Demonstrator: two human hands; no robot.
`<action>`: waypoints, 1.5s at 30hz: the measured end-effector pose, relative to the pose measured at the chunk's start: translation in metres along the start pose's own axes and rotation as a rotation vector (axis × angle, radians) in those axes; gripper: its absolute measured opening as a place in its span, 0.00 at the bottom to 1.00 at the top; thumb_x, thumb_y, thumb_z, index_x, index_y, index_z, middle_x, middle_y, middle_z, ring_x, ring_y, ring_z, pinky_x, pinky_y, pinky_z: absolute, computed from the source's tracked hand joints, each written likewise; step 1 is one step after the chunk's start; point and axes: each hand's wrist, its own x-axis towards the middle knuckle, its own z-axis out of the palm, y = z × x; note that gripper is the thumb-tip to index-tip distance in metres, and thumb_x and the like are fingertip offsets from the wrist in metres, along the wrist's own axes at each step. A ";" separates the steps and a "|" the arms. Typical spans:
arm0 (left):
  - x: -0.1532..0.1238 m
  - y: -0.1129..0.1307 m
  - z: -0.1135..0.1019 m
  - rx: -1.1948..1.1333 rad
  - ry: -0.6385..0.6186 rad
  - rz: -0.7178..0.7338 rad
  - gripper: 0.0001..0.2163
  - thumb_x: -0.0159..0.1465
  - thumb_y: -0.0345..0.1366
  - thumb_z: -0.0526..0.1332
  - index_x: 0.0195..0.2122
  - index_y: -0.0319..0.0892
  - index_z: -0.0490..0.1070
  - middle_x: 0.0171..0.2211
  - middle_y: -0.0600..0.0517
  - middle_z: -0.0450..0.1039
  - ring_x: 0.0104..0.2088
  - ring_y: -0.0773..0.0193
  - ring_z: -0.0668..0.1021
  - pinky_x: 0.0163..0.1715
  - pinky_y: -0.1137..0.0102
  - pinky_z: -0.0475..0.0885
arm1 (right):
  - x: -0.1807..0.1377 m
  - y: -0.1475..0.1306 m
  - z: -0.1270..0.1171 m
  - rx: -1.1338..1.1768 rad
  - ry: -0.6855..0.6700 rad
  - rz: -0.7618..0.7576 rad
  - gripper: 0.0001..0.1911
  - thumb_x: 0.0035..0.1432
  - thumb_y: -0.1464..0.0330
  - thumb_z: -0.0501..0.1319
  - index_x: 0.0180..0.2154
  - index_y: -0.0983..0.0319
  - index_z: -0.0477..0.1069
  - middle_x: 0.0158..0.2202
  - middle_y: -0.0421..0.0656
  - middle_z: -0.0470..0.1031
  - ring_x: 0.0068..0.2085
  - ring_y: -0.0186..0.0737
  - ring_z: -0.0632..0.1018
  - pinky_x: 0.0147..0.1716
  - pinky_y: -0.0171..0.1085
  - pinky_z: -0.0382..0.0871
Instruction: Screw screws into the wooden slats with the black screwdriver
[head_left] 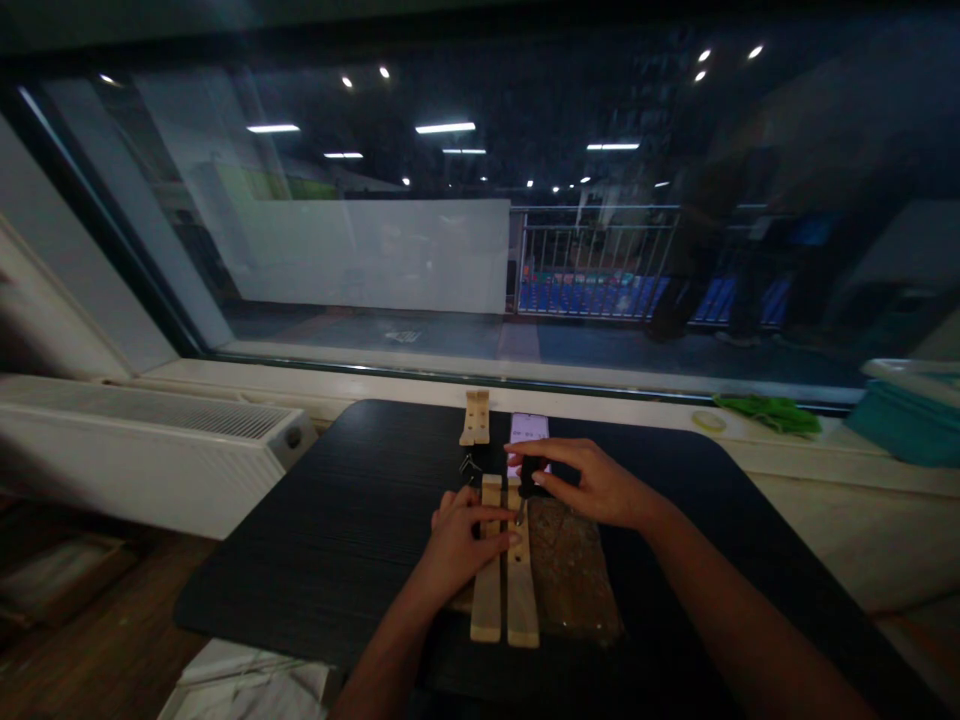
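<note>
My right hand (585, 480) holds a screwdriver (531, 470) by its dark handle, between thumb and fingers. Its thin shaft points down at the right-hand wooden strip (523, 600). Across the left-hand wooden strip (487, 590) lies my left hand (461, 540), thumb and index finger pressing on the right-hand strip beside the screwdriver's tip. The two pale strips lie side by side, and holes show in the right one. Under them is a worn brown board (574, 575). Whether a screw sits at the tip is too small to tell.
Beyond the strips, a short pair of wooden pieces (475, 418), small dark metal parts (470, 466) and a lit phone (529, 428) lie on the black table (315, 540). The windowsill carries a tape roll (709, 421), green cloth (772, 414) and teal basket (907, 415). A radiator (150, 450) stands left.
</note>
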 end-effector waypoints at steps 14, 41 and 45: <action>0.001 -0.005 0.004 0.024 0.006 -0.003 0.12 0.59 0.42 0.67 0.44 0.56 0.80 0.40 0.50 0.68 0.46 0.55 0.69 0.50 0.62 0.62 | 0.003 -0.001 0.001 0.028 0.023 0.122 0.14 0.60 0.72 0.59 0.48 0.58 0.73 0.45 0.43 0.80 0.41 0.36 0.80 0.43 0.38 0.74; 0.002 -0.006 0.002 0.052 0.017 0.033 0.12 0.60 0.41 0.67 0.45 0.54 0.79 0.41 0.50 0.69 0.45 0.55 0.68 0.51 0.58 0.63 | 0.003 0.004 0.007 -0.004 0.042 0.035 0.19 0.61 0.69 0.59 0.54 0.58 0.71 0.47 0.43 0.79 0.42 0.36 0.79 0.43 0.37 0.72; 0.003 -0.008 0.003 0.055 0.022 0.042 0.12 0.60 0.43 0.66 0.46 0.55 0.79 0.40 0.51 0.68 0.45 0.55 0.68 0.51 0.58 0.63 | 0.002 0.004 -0.001 -0.010 0.002 0.022 0.22 0.61 0.73 0.56 0.56 0.57 0.68 0.50 0.44 0.78 0.42 0.36 0.79 0.43 0.38 0.72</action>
